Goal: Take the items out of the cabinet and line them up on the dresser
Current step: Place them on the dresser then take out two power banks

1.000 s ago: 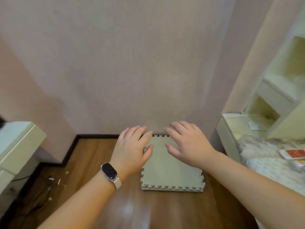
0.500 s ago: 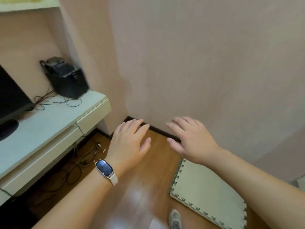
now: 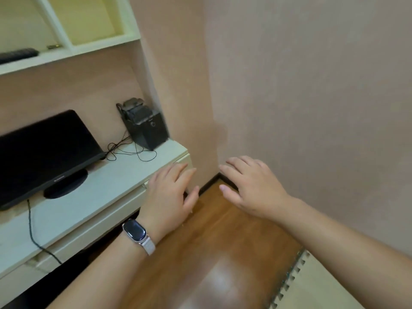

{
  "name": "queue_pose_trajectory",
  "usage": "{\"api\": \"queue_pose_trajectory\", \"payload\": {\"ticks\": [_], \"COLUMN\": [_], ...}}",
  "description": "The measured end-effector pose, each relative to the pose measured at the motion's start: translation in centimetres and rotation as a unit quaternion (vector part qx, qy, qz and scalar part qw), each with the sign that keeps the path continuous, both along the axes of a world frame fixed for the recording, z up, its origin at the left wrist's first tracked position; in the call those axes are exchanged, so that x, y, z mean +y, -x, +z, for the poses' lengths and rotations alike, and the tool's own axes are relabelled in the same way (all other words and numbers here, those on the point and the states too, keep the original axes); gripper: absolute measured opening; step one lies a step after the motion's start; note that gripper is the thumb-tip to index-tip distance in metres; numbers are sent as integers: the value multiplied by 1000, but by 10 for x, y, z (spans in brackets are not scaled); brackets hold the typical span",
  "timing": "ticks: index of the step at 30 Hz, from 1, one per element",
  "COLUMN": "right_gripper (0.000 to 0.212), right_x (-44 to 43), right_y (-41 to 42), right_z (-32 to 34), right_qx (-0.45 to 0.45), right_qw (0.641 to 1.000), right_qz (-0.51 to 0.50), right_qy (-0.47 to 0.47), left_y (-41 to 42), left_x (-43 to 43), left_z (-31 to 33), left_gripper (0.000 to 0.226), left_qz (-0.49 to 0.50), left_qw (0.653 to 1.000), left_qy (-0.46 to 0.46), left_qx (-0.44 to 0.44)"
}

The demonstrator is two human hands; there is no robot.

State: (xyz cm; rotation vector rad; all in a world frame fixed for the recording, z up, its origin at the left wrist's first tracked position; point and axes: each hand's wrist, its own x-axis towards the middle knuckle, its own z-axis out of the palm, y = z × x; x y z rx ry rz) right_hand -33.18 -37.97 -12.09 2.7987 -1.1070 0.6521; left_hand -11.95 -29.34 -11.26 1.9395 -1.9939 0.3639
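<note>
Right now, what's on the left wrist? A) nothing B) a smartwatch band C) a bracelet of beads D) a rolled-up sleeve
B: a dark oval-screened smartwatch band with a pale strap sits on the wrist just behind the left hand, which hovers open and empty beside the right hand.

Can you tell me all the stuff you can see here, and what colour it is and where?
monitor: one, black, on the dresser, left
dresser: one, pale white, along the left wall
black box: one, at the dresser's far end, thin cables beside it
shelf: one, cream, above the dresser
remote: one, dark, on the shelf
foam mat: one, beige, floor, bottom right
floor: brown wood
watch: one, dark face, pale strap, left wrist
left hand: open, empty
right hand: open, empty
</note>
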Motion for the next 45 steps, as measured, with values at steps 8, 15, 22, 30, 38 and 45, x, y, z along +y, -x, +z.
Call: {"api": "queue_pose_trajectory", "payload": {"ticks": [8,15,22,30,38,45], "right_gripper": [53,54,54,54,53,56], "right_x": [-78,-124,-175,-236,-280,-322], "right_y": [-38,-100,-176,-285,-365,-426], "right_z": [16,34,38,65,85,119], "right_qx": [-22,-12,38,57,26,-52], "right_qw": [998,994,994,993,992,988], "right_qz": [64,110,100,92,97,120], "right_qy": [-13,-6,6,38,80,85], "left_y": [-19,-71,-148,-268,-346,-387], "left_x": [-35,-71,-122,-190,-229,-270], "left_z": [21,33,20,32,42,84], "left_gripper": [44,45,48,43,42,40], "left_qz": [92,131,141,118,128,140], "left_qw": [995,991,990,991,987,978], "left_qy": [-10,12,6,56,91,157], "left_qx": [-37,-25,-8,17,16,-3]}}
